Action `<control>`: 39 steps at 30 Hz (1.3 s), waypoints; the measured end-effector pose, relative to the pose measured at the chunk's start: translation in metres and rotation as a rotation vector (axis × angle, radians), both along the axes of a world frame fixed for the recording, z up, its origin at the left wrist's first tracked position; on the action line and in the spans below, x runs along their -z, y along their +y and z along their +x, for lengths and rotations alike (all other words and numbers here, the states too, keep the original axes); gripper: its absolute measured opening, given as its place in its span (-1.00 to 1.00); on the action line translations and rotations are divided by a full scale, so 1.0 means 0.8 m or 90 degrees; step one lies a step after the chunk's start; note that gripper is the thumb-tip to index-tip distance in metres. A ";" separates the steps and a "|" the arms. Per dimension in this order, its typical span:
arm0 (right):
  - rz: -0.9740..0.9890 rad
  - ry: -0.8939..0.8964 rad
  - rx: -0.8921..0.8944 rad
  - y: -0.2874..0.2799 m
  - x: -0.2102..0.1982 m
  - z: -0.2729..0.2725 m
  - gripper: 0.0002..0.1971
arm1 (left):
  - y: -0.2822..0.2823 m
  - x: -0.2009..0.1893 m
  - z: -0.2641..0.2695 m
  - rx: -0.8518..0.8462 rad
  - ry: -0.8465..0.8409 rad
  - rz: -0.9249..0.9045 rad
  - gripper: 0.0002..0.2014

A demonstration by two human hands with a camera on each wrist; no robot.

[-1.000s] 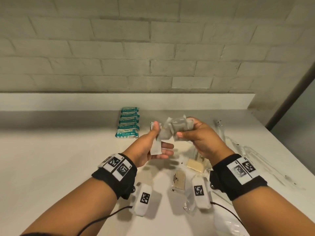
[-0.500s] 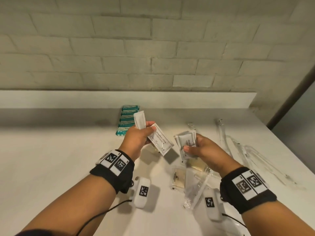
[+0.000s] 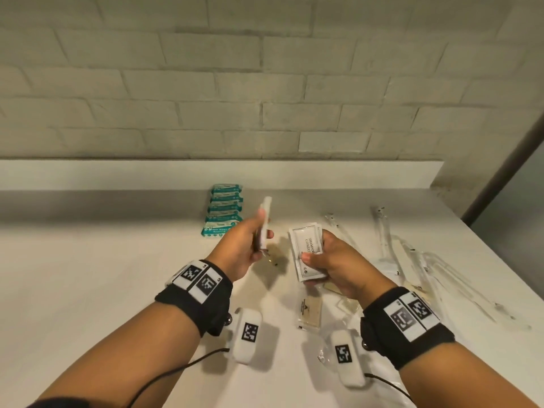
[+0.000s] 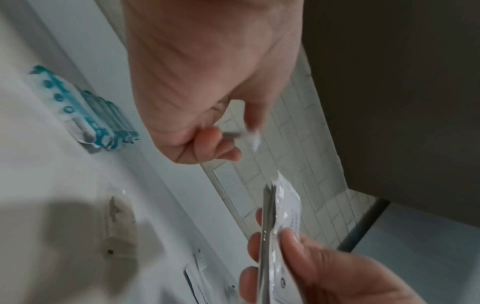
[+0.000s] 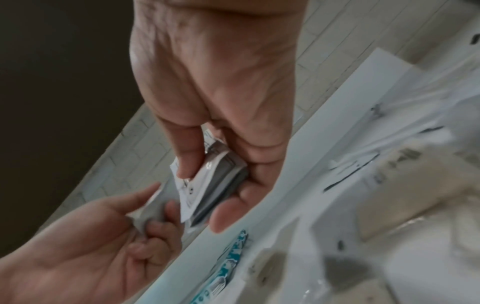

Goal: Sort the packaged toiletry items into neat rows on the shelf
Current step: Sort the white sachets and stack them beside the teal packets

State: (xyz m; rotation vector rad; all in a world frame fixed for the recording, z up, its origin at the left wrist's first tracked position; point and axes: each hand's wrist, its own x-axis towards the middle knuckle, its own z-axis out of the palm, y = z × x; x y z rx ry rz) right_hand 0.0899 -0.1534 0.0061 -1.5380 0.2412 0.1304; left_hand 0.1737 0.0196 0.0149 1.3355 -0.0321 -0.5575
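The left hand (image 3: 241,248) pinches one thin white packet (image 3: 264,222) between its thumb and curled fingers (image 4: 207,144), holding it up on its edge. The right hand (image 3: 332,260) grips a small stack of packets (image 3: 306,251), thumb on top and fingers (image 5: 228,214) curled under. The packets are flat, shiny, crinkly rectangles, and the top one has dark print on it. Both hands are above the white desk (image 3: 88,290), near each other but apart.

Behind the left hand, a tidy row of teal and white wipe packs (image 3: 223,210) lies close to the low white ledge (image 3: 117,173) at the back. Under the right hand lies a clear bag with a tan bar inside (image 3: 309,312). To the right, several long clear wrappers (image 3: 385,240) with thin sticks inside lie loose and messy. A pale brick wall (image 3: 265,83) stands behind.

Half a second ago the left hand held two packets fanned out; now only one narrow edge shows. The right hand's stack has come up and turned, so its print faces us.
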 end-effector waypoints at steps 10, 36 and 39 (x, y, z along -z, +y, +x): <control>0.069 0.001 0.030 -0.015 -0.002 -0.008 -0.70 | 0.000 0.014 -0.012 0.015 -0.090 0.012 -0.75; 0.002 -0.005 -0.098 0.019 -0.048 0.007 -0.01 | -0.036 -0.006 -0.039 0.091 -0.084 -0.122 -0.80; -0.043 0.022 -0.050 0.028 -0.047 0.005 0.00 | -0.041 0.000 -0.039 0.043 -0.079 -0.092 -0.78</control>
